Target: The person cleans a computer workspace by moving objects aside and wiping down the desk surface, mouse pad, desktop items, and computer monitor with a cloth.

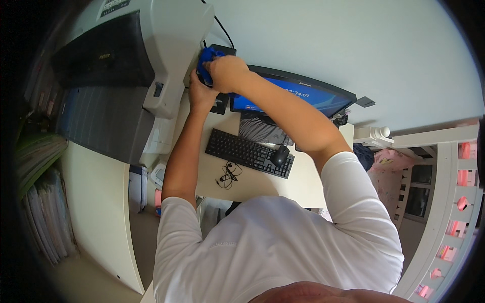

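My right hand (229,73) grips a bunched blue cloth (207,62) and presses it against a black box-shaped device (226,49) between the printer and the monitor. Just below and left of it, my left hand (201,91) rests against the side of that device; its fingers are partly hidden. A lit Lenovo monitor (333,99) stands to the right, partly covered by my right forearm. A black keyboard (238,150) lies on the desk in front, with a black mouse (280,155) on its right end. Black wired earphones (228,175) lie coiled near the keyboard.
A large grey printer (166,49) stands close on the left. A black cable (225,30) runs up the wall behind the device. Paper folders (45,216) are stacked at the far left. A white bed frame (441,189) stands at the right, beyond the desk (212,189).
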{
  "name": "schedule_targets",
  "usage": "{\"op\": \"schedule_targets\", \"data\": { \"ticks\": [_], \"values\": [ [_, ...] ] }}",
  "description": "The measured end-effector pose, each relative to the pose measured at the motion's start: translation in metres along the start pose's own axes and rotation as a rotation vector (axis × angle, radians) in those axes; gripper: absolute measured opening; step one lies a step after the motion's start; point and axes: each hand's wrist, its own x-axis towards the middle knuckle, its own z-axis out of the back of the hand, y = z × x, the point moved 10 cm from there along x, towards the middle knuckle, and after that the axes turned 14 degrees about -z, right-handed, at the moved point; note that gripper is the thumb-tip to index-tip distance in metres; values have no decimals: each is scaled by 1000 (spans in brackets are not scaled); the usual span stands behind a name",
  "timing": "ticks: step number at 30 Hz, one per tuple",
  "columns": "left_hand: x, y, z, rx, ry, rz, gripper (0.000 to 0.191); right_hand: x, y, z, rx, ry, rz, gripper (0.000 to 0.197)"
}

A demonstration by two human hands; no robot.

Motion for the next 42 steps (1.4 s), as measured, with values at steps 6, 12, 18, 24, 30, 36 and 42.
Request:
{"op": "schedule_targets", "data": {
  "ticks": [6,12,18,24,30,36,42],
  "values": [
    [4,-24,-3,10,13,49,105,23,-16,7,-80,117,-93,52],
    [5,-5,-1,52,7,79,105,35,-16,21,119,87,-311,26],
    [8,-3,-6,66,-23,-53,107,0,-7,20,96,59,-184,26],
    [9,6,-24,68,63,-128,89,-27,-19,23,129,89,-108,30],
    [-15,53,-19,-417,17,269,80,-111,-20,25,893,309,36,48],
    [-75,-38,39,93,22,99,90,-245,-93,-43,1437,583,-111,69],
    [-292,-144,-50,-1157,467,827,66,-343,-124,-179,1933,771,-465,74]
  ]
}}
